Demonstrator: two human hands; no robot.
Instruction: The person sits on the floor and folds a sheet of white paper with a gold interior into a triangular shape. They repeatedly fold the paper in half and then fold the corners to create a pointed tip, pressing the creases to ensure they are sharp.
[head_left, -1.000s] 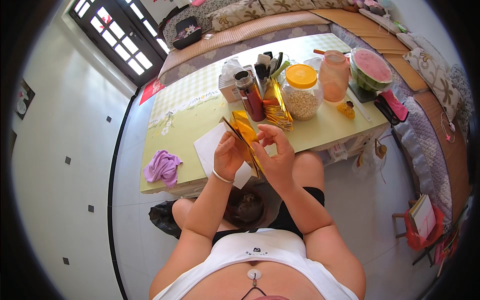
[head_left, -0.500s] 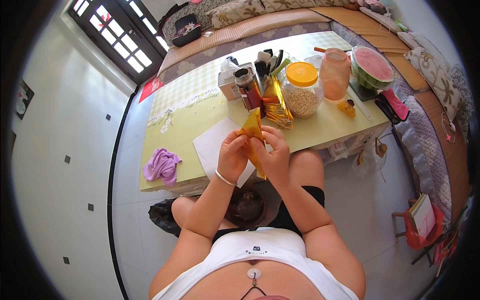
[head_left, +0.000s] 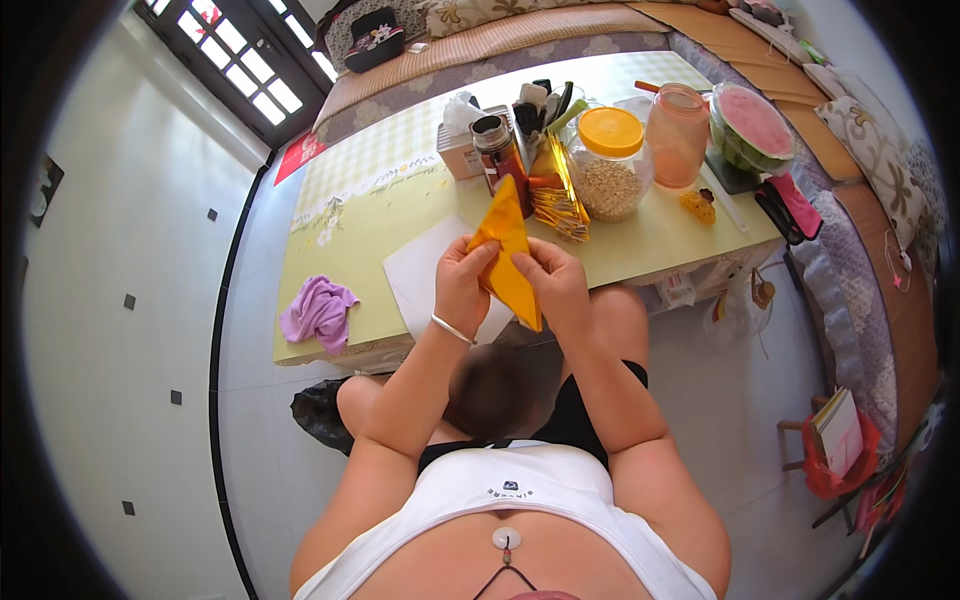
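A folded sheet of shiny gold paper (head_left: 510,268), pointed at its top and bottom, is held up over the table's near edge. My left hand (head_left: 464,284) pinches its left side, and a white bangle sits on that wrist. On the opposite side my right hand (head_left: 560,284) grips the paper, its thumb lying on the front face. Just beyond the paper's tip stands a bundle of folded gold papers (head_left: 562,212). Beneath my left hand a white sheet (head_left: 408,282) lies on the table (head_left: 375,220).
Behind the bundle are a dark red flask (head_left: 500,163), a tissue box (head_left: 460,155), a yellow-lidded jar (head_left: 608,185), a pink jug (head_left: 677,140) and a cut watermelon (head_left: 752,130). A purple cloth (head_left: 320,312) lies at the table's left corner. A sofa (head_left: 480,55) runs behind.
The gold paper has turned to show a broader, flatter face toward me. My hands have shifted their grip along its sides, the right one lying slightly farther right.
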